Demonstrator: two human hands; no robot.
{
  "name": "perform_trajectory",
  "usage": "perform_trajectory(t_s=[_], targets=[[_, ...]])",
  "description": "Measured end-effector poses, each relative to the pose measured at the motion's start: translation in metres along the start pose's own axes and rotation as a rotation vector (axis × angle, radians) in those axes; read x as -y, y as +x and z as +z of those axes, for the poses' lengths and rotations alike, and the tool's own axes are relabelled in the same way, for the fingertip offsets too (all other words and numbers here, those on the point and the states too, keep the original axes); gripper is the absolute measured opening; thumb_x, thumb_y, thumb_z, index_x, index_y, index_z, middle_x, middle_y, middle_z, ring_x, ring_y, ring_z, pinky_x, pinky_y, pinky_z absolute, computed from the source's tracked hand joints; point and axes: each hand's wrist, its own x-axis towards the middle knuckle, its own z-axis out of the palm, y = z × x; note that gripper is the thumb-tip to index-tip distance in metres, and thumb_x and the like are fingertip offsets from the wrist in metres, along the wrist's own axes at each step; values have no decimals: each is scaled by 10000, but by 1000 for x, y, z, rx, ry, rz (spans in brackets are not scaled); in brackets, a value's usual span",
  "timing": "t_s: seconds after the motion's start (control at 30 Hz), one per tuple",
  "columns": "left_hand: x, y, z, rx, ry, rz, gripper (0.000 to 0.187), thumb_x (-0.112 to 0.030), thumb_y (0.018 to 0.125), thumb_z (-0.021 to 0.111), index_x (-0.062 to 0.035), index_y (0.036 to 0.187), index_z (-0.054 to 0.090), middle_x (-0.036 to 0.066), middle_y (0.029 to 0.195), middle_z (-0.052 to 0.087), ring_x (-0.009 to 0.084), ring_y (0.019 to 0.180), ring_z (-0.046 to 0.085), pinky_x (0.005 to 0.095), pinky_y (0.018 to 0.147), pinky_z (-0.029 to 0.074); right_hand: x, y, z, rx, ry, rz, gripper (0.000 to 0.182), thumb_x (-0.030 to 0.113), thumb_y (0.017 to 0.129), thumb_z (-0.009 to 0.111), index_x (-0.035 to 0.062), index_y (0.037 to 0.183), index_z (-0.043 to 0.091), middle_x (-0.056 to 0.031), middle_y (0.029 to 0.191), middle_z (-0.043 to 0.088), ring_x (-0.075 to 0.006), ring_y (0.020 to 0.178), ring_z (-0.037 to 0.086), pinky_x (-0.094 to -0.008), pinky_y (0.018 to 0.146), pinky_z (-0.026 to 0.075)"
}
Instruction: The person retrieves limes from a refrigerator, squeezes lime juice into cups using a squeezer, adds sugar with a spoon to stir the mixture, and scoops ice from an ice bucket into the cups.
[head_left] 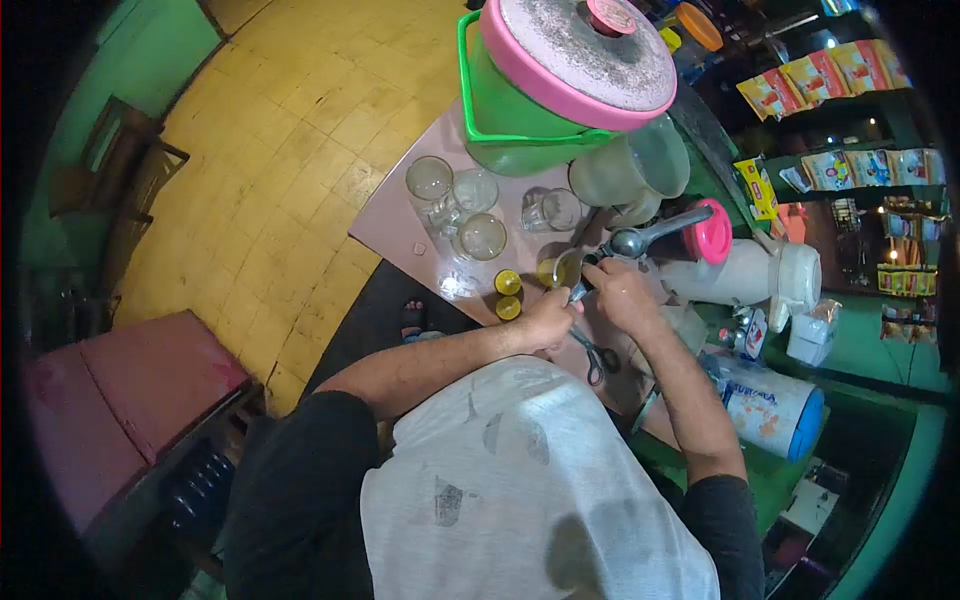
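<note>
My left hand (546, 320) is closed at the near end of a small metal tool whose shape is mostly hidden. Just to its right, my right hand (622, 290) has its fingers bent by the metal squeezer (630, 242); what they grip is hidden. A clear glass (568, 268) stands under the fingers. Two cut citrus halves (508, 282) lie left of my hands, yellow-green cut faces up. Dark-handled scissors (592, 356) lie beneath my wrists. Several glass mugs (482, 237) stand on the pink table (385, 215).
A green and pink lidded bucket (540, 110) stands at the back, beside a translucent pitcher (655, 160). White containers (740, 272) are on the right, below hanging snack packets (825, 82). A reddish table (140, 385) is at the left.
</note>
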Motion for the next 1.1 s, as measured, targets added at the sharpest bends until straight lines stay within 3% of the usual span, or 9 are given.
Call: perform_trajectory(t_s=[0.1,0.43,0.53,0.6,0.7,0.83,0.9,0.97,1.1], targets=[[12,9,-5,-75,357,215,190,-198,987,470,-14,1004,515,198,850,601,357,845,609,472,762,464,-3,6,10,-31,5,-35,170,41,743,614,59,910,638,-178,877,594,-384,844,618,-477,726,511],[12,15,-24,-27,548,377,219,-199,985,455,12,998,514,236,883,610,408,887,614,489,793,458,14,10,40,-276,89,201,172,94,712,665,41,873,640,-174,834,596,-378,795,623,-473,687,515],[-9,6,-23,-7,622,318,157,-167,968,473,-25,1034,492,162,826,572,268,772,594,428,674,474,13,6,41,-269,62,265,185,89,721,659,42,899,645,-171,844,601,-379,800,623,-473,686,516],[-38,-8,-27,169,196,-148,139,-164,972,480,-51,1052,491,76,741,514,157,642,538,349,487,418,11,3,36,-241,55,257,196,83,727,654,42,918,646,-169,848,603,-379,803,623,-473,687,517],[-23,11,-34,246,124,-139,139,-170,977,475,-71,1074,484,8,697,451,79,541,444,276,401,324,6,-4,15,-192,98,166,232,60,731,634,46,962,647,-160,859,609,-373,825,622,-467,701,517],[-47,-14,-28,206,238,-122,164,-164,964,473,-66,1092,502,7,703,458,87,538,440,287,405,329,-4,-9,4,-89,10,-33,245,39,722,613,59,964,647,-149,860,608,-355,861,619,-455,720,513],[-25,-9,-20,143,381,-50,175,-165,964,478,-50,1090,521,60,758,532,153,642,541,348,493,419,-1,-7,3,-106,51,-24,212,35,715,620,50,926,633,-156,836,602,-362,840,619,-465,710,510],[14,11,-20,-29,631,425,192,-169,965,476,-27,1083,528,144,851,601,261,775,608,414,670,478,-8,-5,24,-181,103,-7,189,32,712,624,46,900,627,-160,820,598,-367,825,618,-470,707,508],[11,4,-8,-108,667,425,189,-135,949,458,0,1066,519,229,908,612,375,886,615,462,794,465,-7,-3,36,-307,195,77,140,29,709,634,39,848,623,-173,788,587,-381,781,616,-480,694,506]])
